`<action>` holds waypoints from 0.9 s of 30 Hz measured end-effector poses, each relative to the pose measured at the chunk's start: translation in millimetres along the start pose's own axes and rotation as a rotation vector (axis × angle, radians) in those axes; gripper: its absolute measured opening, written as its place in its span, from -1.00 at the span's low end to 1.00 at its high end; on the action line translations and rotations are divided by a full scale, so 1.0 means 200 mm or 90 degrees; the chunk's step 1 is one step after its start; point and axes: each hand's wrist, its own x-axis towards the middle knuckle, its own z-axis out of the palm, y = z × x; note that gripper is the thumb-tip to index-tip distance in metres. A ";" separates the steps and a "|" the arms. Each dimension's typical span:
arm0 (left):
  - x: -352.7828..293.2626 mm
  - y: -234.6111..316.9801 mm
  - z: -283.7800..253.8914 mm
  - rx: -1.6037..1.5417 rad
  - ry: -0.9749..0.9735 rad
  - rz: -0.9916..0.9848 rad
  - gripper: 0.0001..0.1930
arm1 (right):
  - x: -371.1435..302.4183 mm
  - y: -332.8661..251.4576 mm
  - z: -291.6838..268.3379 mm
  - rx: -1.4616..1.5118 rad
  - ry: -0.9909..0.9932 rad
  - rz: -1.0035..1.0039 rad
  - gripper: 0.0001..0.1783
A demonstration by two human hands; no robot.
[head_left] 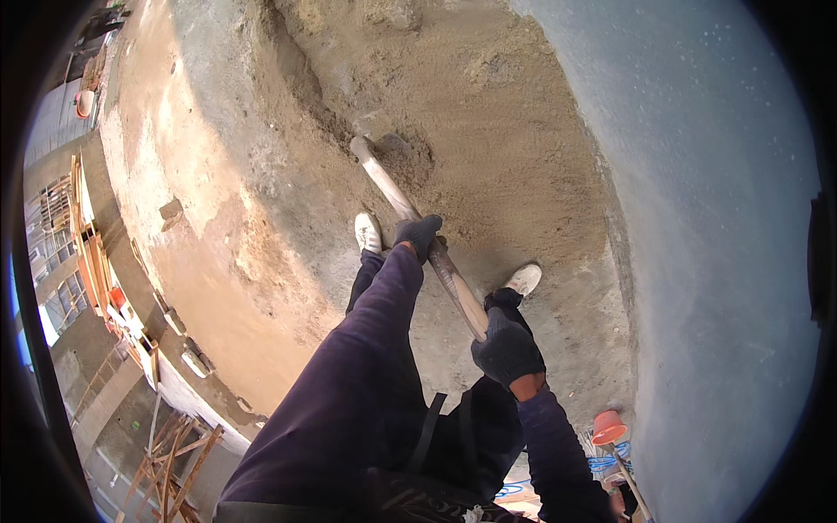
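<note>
A hoe with a long, pale wooden handle (384,183) slants across the middle of the view, from the sand down to my right side. My left hand (420,235), in a dark glove, is closed around the middle of the handle. Nearer my body, my right hand (507,347), gloved too, grips the handle's near end. At the far end the head sits in damp brown sand (523,148); its blade is mostly hidden by sand, so its shape is hard to make out.
My pale shoes (368,233) stand on the rough ground, one at the sand's edge. A smooth grey wall (715,218) curves along the right. An orange bucket (609,427) and blue hose (602,463) lie behind at lower right. Wooden planks (179,466) are piled at lower left.
</note>
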 end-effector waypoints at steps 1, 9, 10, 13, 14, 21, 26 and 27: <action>-0.03 -0.13 0.08 -0.068 -0.021 -0.051 -0.53 | -0.06 0.14 -0.10 -0.040 0.032 -0.026 -0.68; -0.59 -0.75 1.02 -0.331 -0.221 -0.051 -0.68 | -0.40 1.01 -1.06 -0.338 0.000 -0.108 -0.72; -0.73 -0.83 1.14 -0.393 -0.254 -0.103 -0.69 | -0.51 1.07 -1.17 -0.370 0.025 -0.101 -0.75; -1.08 -0.98 1.28 -0.480 -0.391 -0.205 -0.72 | -0.84 1.15 -1.35 -0.373 0.043 -0.035 -0.81; -1.15 -0.99 1.24 -0.473 -0.372 -0.202 -0.71 | -0.93 1.13 -1.34 -0.386 0.042 -0.003 -0.83; -0.86 -0.47 0.09 -0.221 -0.190 0.010 -0.59 | -0.71 0.49 -0.27 0.023 -0.106 0.028 -0.58; -0.35 -0.02 -0.65 -0.055 0.120 0.172 -0.42 | -0.21 -0.12 0.45 0.209 -0.096 -0.117 -0.50; -0.27 0.03 -0.75 -0.022 0.146 0.178 -0.42 | -0.13 -0.22 0.53 0.232 -0.125 -0.082 -0.45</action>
